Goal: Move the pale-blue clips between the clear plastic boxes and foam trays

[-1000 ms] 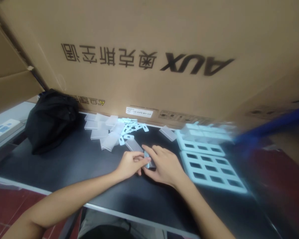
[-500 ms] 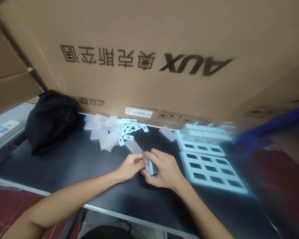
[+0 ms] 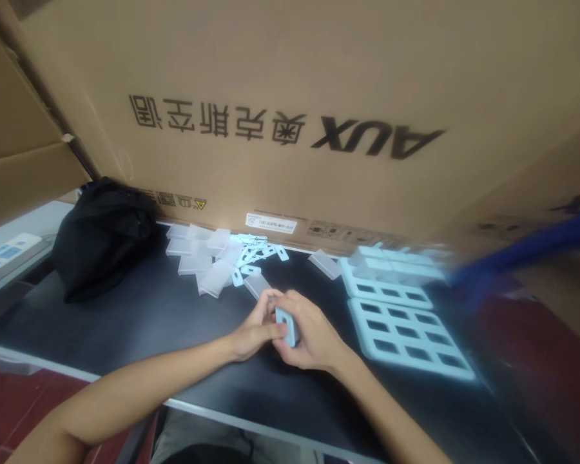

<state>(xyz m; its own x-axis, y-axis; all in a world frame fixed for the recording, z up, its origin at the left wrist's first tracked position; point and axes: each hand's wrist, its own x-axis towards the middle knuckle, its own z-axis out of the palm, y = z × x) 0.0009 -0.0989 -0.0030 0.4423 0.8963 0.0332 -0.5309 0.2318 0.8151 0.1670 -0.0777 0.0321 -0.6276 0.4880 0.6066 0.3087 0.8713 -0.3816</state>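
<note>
Above the black tabletop, my left hand [image 3: 257, 327] and my right hand [image 3: 308, 332] meet around one small light-blue plastic piece [image 3: 285, 325] with a slot in its face. The left thumb presses on that face, and the right fingers wrap its far side and lower edge. Part of the piece is hidden by my fingers. Just beyond my hands lies a translucent plastic case [image 3: 257, 283]. Behind it are a heap of similar translucent cases [image 3: 196, 263] and a pile of thin light-blue slotted pieces [image 3: 254, 251].
Light-blue trays with rectangular openings [image 3: 408, 332] lie to the right, with translucent-covered pieces [image 3: 396, 264] on the far one. A lone case [image 3: 325, 264] rests at the back. A black bag [image 3: 106, 238] sits left. A large cardboard box [image 3: 290, 71] stands behind the table.
My left fingers have shifted up around the top of the light-blue piece, and its slotted face now turns more toward me. The camera view has tilted slightly.
</note>
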